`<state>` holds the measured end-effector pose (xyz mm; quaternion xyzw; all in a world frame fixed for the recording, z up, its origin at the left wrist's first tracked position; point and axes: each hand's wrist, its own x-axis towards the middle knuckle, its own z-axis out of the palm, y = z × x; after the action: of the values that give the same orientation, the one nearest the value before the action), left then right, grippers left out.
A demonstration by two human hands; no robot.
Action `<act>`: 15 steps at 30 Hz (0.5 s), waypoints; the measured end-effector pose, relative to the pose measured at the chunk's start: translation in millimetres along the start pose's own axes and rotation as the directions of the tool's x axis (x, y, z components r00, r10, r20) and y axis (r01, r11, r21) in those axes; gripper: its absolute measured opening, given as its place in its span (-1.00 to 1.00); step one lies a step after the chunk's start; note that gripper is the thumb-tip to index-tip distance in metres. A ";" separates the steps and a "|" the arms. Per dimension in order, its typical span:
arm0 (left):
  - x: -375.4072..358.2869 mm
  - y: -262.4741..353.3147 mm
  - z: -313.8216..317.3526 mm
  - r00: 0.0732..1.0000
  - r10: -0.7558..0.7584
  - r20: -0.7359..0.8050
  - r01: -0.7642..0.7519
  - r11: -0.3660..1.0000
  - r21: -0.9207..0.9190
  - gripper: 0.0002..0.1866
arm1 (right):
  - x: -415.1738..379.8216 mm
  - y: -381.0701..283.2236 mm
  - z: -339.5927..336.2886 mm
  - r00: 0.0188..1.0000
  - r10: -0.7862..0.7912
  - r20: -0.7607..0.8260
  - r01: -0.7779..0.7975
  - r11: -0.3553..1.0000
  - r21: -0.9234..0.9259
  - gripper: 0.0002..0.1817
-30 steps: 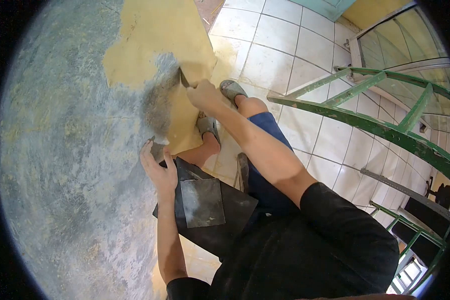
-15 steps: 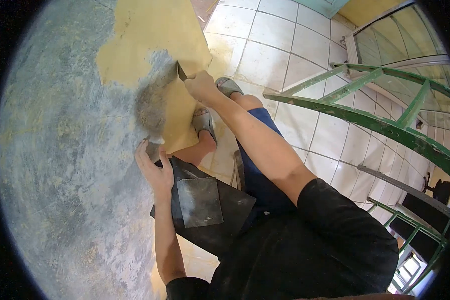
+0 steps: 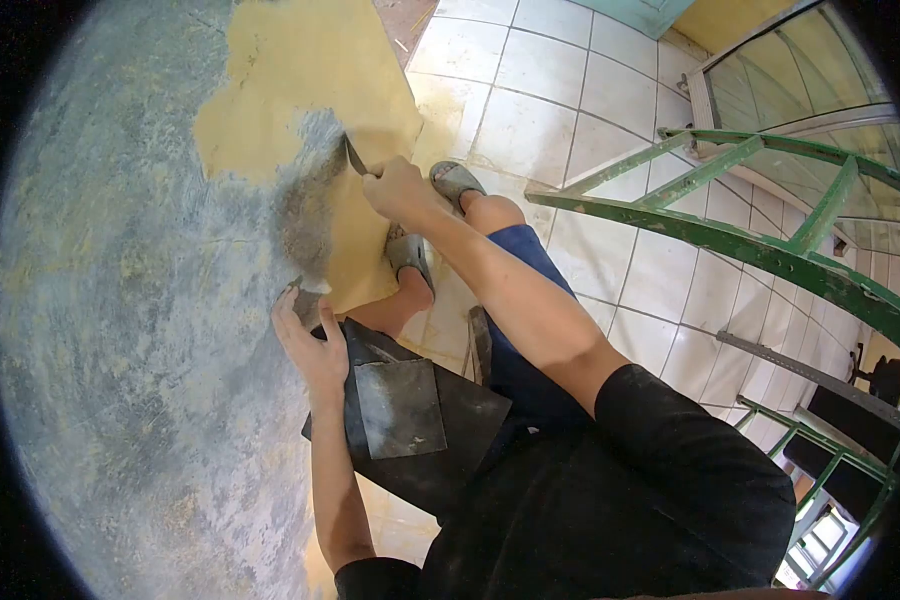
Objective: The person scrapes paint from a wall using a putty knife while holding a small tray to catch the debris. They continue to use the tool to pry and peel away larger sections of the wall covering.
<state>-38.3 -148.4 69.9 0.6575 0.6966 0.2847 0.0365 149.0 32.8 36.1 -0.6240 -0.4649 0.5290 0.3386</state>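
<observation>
My right hand (image 3: pixel 398 190) is closed around the handle of a scraper (image 3: pixel 354 157). Its thin dark blade meets the wall (image 3: pixel 150 300) at the border between yellow paint and a rough grey-brown bare patch (image 3: pixel 308 215). Lower down, my left hand (image 3: pixel 312 340) is up against the wall just below that patch, thumb and fingers bent around a small grey flat piece (image 3: pixel 310 287) with a pale upper edge; I cannot tell what it is. Across my lap lies a black sheet (image 3: pixel 475 410), and on it a dusty grey square (image 3: pixel 400 408) near my left forearm.
Yellow paint (image 3: pixel 310 60) covers the wall's upper part, mottled grey-blue the remainder. White floor tiles (image 3: pixel 540 70) spread beyond my sandaled feet (image 3: pixel 457 182). A green metal frame like a ladder (image 3: pixel 710 225) reaches in from the right, near a glazed panel (image 3: pixel 805 75).
The scraper in my right hand has shifted slightly down and left along the paint edge. My left hand stays nearly in place, with more of the pale-edged piece showing.
</observation>
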 end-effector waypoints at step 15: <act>-3.7 0.0 1.6 1.000 -0.002 0.014 0.001 1.000 0.022 -0.57 | -2.8 2.6 -1.4 0.999 -0.038 -0.006 0.037 0.995 -0.088 -0.71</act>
<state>-37.1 -151.4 67.3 0.6594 0.6999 0.2723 0.0343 150.9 29.4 34.9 -0.6315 -0.4980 0.4993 0.3225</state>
